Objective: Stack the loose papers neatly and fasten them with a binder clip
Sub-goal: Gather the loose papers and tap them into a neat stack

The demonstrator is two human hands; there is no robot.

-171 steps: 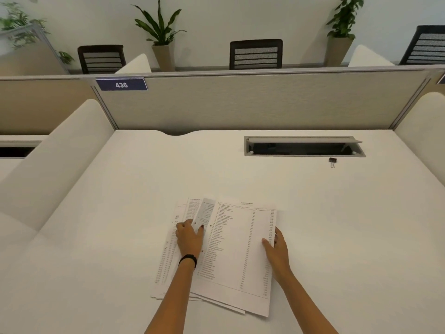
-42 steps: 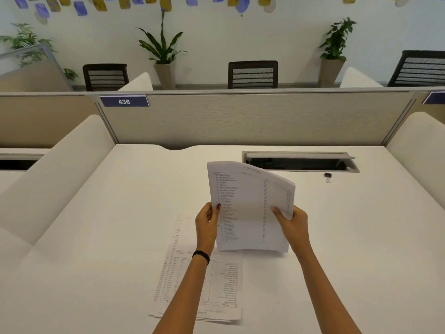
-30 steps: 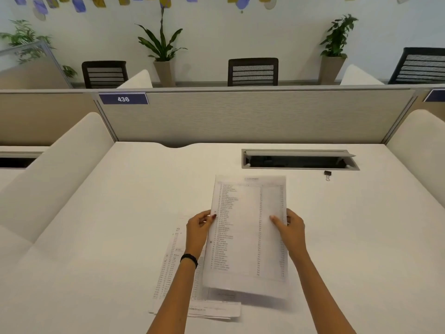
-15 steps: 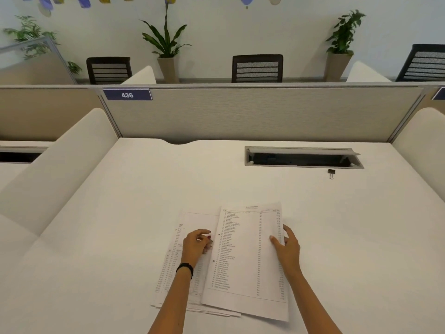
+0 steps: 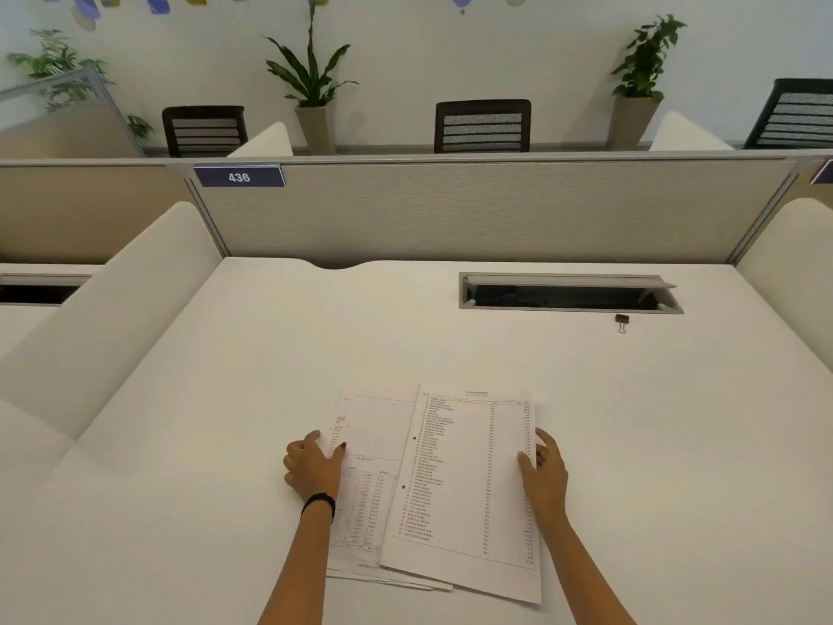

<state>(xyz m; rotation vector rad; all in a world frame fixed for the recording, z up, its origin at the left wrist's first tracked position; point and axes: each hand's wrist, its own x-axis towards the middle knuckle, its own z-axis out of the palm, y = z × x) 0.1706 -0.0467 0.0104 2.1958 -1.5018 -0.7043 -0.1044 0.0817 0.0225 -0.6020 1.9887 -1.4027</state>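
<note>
Printed white papers lie fanned on the white desk (image 5: 225, 444). The top batch (image 5: 469, 480) sits to the right, overlapping the lower sheets (image 5: 374, 489), which stick out on the left. My left hand (image 5: 313, 466), with a black wristband, rests on the left edge of the lower sheets, fingers curled at their border. My right hand (image 5: 543, 475) lies against the right edge of the top batch, thumb on the paper. A small black binder clip (image 5: 622, 321) lies far back on the right, well apart from both hands.
An open cable tray (image 5: 568, 294) is sunk in the desk just behind the clip. A grey partition (image 5: 473, 209) closes the back, and padded white dividers (image 5: 112, 309) flank both sides.
The batch that I held upright came down flat onto the desk over the lower sheets. My left hand slid left off it to the edge of the lower sheets.
</note>
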